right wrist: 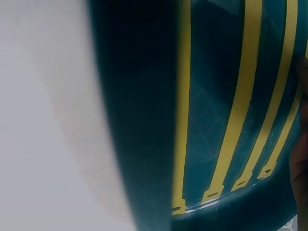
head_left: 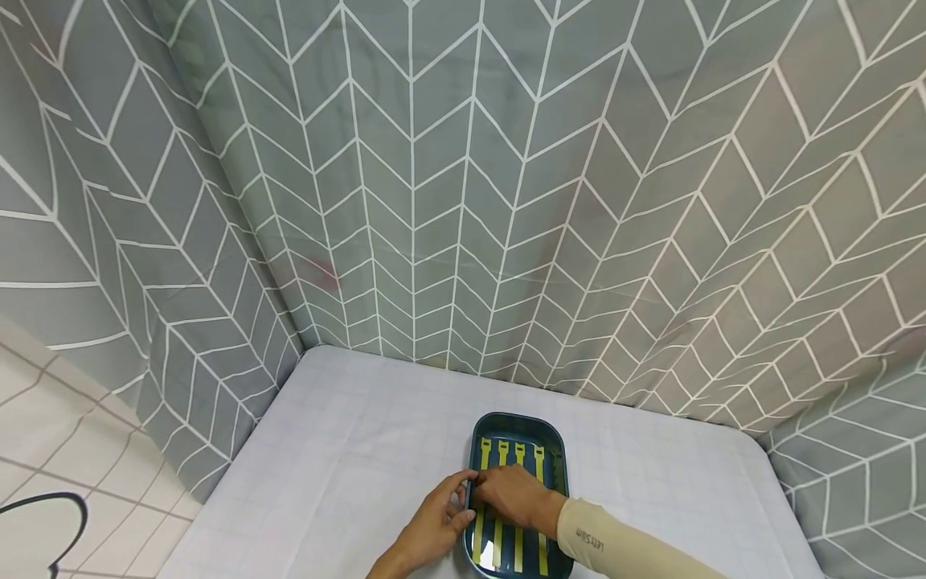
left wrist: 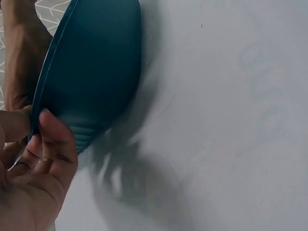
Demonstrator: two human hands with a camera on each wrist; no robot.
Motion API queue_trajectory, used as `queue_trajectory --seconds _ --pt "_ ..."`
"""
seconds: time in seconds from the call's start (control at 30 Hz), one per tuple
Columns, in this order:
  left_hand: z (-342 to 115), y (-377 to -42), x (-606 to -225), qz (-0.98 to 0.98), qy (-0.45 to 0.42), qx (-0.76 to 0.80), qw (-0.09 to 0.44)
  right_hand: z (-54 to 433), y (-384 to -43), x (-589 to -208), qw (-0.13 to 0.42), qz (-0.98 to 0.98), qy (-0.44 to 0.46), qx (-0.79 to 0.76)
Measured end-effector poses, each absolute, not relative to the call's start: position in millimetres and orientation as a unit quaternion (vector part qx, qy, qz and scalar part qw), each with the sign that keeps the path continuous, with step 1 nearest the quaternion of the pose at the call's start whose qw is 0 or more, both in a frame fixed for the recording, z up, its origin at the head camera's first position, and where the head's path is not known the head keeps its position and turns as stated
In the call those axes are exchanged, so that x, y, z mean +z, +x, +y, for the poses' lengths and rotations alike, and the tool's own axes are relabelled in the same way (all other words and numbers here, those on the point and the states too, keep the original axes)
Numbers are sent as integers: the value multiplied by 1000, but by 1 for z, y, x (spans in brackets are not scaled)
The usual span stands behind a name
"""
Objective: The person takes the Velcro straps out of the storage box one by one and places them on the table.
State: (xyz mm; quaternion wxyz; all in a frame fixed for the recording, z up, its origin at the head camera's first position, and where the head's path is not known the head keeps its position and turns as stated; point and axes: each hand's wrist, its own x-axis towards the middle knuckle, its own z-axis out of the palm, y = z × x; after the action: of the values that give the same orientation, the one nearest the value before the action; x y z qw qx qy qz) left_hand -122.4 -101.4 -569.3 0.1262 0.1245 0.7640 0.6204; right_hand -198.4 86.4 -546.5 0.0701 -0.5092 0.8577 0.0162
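- Located dark teal tray (head_left: 518, 426) on white-covered table (head_left: 376, 450), at the lower border of the head view; recorded rounded corners, a raised rim and long sides running away from the person;
- Counted four yellow straps (right wrist: 245, 86) inside the tray, laid lengthwise, side by side with gaps between; noted wider, slotted heads at the far end; saw the middle stretches partly covered in the head view;
- Found left hand (head_left: 432, 524) at the tray's left long side, pinching the rim between thumb and fingers, a narrow grip with the thin wall between; confirmed in the left wrist view, with shadows of hand and tray on the white cloth;
- Found right hand (head_left: 515, 492) reaching over the tray from the right, fingertips close to the left inner wall and just beside the left hand; could not tell the state of this grip, nor any hold on a strap; saw only part of the fingers at the right edge of the right wrist view;
- Noted beige sleeve (head_left: 622, 539) with dark lettering on the right forearm;
- Recorded grey curtain (head_left: 448, 201) with white chevron lines behind the table; observed pale tiled surface (head_left: 94, 450) at lower left.
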Motion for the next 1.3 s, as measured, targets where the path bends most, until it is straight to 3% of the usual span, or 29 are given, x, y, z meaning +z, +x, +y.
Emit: queue_trajectory --seconds 0.2,0.5,1.0,1.3 --pt "-101 -123 -566 734 108 651 162 85 -200 -546 72 855 -513 15" --pt "-101 -123 -567 716 114 670 161 82 -203 -545 82 850 -520 18" --pt "-99 -120 -565 718 105 668 166 86 -201 -548 4 818 -572 64" --pt "-100 -121 -565 723 107 663 160 89 -201 -544 -6 802 -593 73"
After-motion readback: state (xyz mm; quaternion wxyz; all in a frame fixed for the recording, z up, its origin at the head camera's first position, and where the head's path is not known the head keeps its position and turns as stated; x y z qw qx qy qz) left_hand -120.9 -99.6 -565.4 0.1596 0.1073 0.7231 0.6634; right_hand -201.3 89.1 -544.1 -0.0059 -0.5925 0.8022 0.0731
